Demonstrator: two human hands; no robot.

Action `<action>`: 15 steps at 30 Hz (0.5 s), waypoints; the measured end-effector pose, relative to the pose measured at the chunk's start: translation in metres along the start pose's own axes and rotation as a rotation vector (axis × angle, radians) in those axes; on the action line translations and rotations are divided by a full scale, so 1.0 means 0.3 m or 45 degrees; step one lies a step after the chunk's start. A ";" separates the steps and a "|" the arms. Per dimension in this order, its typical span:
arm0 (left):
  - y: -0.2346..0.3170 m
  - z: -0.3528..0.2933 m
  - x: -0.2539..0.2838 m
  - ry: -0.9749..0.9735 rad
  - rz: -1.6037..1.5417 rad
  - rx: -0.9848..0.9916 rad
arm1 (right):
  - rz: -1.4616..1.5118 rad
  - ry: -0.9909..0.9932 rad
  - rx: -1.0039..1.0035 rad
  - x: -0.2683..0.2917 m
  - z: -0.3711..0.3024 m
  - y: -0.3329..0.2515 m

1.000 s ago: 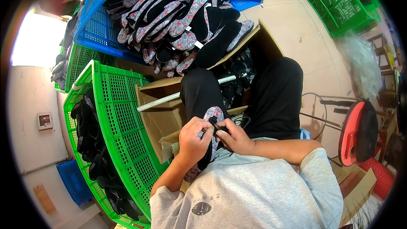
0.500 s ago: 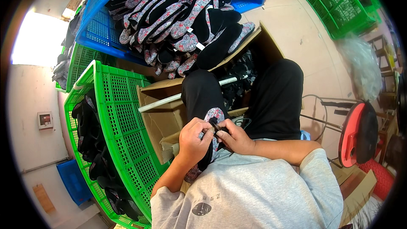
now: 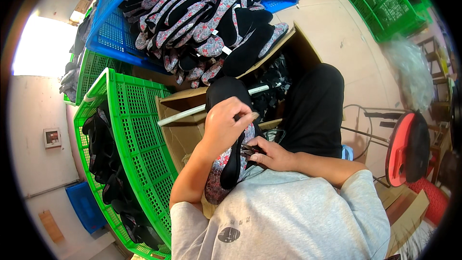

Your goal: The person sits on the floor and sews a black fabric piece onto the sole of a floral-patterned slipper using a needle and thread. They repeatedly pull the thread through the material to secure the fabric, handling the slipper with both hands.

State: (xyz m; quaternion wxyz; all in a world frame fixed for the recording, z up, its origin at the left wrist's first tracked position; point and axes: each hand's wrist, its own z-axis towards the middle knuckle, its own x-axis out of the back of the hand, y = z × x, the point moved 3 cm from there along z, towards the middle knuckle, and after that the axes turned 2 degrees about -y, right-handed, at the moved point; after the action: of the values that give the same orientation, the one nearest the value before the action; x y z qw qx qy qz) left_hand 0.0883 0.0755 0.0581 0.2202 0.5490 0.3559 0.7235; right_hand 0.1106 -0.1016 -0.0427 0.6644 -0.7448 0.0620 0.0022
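A black slipper (image 3: 232, 167) with grey-and-red floral fabric lies across my left thigh. My left hand (image 3: 225, 121) is raised over its upper end, thumb and fingers pinched together; what they hold, if anything, is too small to make out. Against the slipper's right side, my right hand (image 3: 274, 155) is closed around a small dark tool (image 3: 247, 149), whose kind is mostly hidden by the fingers.
In front, a blue crate (image 3: 115, 31) holds a heap of similar slippers (image 3: 192, 24). An open cardboard box (image 3: 180, 137) with a white rod (image 3: 187, 114) across it stands by my knees. At left is a green crate (image 3: 144, 130) with dark slippers; a red-and-black round stool (image 3: 402, 149) stands right.
My hands, together over the slipper before, have parted. The left hand has risen up and away, while the right stays low beside the slipper, and more of the slipper shows.
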 end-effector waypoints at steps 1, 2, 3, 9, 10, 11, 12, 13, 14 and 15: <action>-0.022 0.018 -0.015 -0.037 0.029 -0.020 | -0.016 -0.001 0.031 0.001 -0.001 0.001; -0.036 0.038 -0.031 -0.080 0.058 -0.042 | 0.002 -0.007 0.028 0.003 -0.003 0.004; -0.038 0.055 -0.042 -0.027 -0.012 -0.108 | 0.019 -0.014 0.026 0.004 -0.004 0.006; -0.066 0.011 0.030 0.000 -0.063 0.153 | 0.153 -0.033 0.075 0.015 -0.012 0.006; -0.069 -0.008 0.042 -0.019 -0.058 0.262 | 0.181 -0.037 0.087 0.016 -0.013 0.007; -0.064 -0.022 0.053 0.037 -0.075 0.235 | 0.187 -0.036 0.096 0.016 -0.011 0.008; -0.053 -0.039 0.061 0.014 -0.080 0.242 | 0.193 -0.034 0.106 0.016 -0.009 0.011; -0.035 -0.057 0.074 -0.010 -0.085 0.248 | 0.198 -0.034 0.115 0.015 -0.007 0.013; -0.024 -0.071 0.082 -0.035 -0.094 0.250 | 0.244 -0.034 0.094 0.016 -0.009 0.016; -0.027 -0.088 0.085 -0.138 -0.129 0.187 | 0.289 -0.034 0.072 0.017 -0.012 0.019</action>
State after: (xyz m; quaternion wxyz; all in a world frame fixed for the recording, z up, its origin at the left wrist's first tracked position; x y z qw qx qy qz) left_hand 0.0548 0.0916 0.0646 0.2346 0.5833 0.4228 0.6527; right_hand 0.1147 -0.1061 -0.0484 0.6813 -0.7139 0.1372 0.0857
